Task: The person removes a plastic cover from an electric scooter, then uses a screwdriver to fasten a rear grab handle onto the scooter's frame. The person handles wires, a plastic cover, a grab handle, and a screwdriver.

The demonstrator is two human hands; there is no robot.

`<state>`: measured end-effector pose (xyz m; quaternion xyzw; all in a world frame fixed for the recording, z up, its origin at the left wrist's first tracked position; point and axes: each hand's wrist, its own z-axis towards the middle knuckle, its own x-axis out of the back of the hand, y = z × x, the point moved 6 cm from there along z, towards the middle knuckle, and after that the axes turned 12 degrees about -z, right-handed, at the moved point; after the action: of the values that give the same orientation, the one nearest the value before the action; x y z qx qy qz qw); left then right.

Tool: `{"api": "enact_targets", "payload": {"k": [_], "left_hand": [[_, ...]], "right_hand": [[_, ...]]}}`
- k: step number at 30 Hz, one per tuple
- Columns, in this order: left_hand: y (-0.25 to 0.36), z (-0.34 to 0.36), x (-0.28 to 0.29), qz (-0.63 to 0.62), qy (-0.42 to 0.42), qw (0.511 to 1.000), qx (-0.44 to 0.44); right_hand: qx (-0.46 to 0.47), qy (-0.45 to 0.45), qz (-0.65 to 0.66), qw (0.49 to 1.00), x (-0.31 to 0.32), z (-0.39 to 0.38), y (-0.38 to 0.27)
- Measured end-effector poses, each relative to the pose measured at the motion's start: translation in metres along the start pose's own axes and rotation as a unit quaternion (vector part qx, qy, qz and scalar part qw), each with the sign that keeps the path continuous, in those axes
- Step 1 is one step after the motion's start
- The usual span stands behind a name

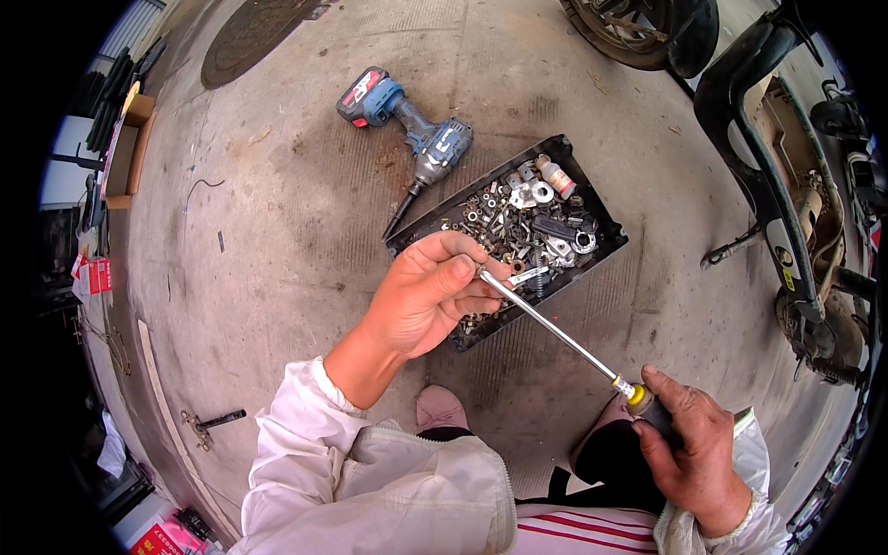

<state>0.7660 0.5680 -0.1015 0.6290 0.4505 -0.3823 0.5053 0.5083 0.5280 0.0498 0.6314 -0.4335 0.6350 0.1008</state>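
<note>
Concrete floor (277, 240): grey, stained, carries everything below.

Scooter frame (768, 157): black, at the floor's right edge, a tyre (638, 28) above it.

Cordless drill (412, 129): blue and grey, lying on its side, bit pointing at the tray's upper-left edge.

Black tray (606, 222): shallow, rectangular, set on the floor at a slant just beyond the hands; filled with loose nuts, washers and bolts, plus a small bottle (557, 176) near its far corner.

Left hand (430, 291): over the tray's near edge, fingers (460, 270) pinched shut on the tip end of the screwdriver, a small metal piece at the pinch, too small to identify.

Right hand (689, 449): low right, above the knee, fingers wrapped tight round the dark handle.

Screwdriver (555, 328): long slim shaft with a yellow collar; long axis runs diagonally from the right hand up and leftward to the left hand, which sits nearer the tray.
</note>
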Motion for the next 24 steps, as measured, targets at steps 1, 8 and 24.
{"api": "enact_targets", "payload": {"k": [1,8,24], "left_hand": [[0.0,0.0,-0.001,0.005,-0.001,1.0,0.001],[0.004,-0.001,-0.003,0.074,0.001,0.997,-0.009],[-0.001,-0.007,-0.013,-0.07,-0.008,0.996,-0.046]], "right_hand": [[0.0,0.0,-0.001,1.0,0.0,0.0,0.0],[-0.034,-0.006,-0.018,0.999,-0.001,-0.003,0.002],[0.011,0.098,-0.065,0.993,0.013,0.0,-0.006]]}}
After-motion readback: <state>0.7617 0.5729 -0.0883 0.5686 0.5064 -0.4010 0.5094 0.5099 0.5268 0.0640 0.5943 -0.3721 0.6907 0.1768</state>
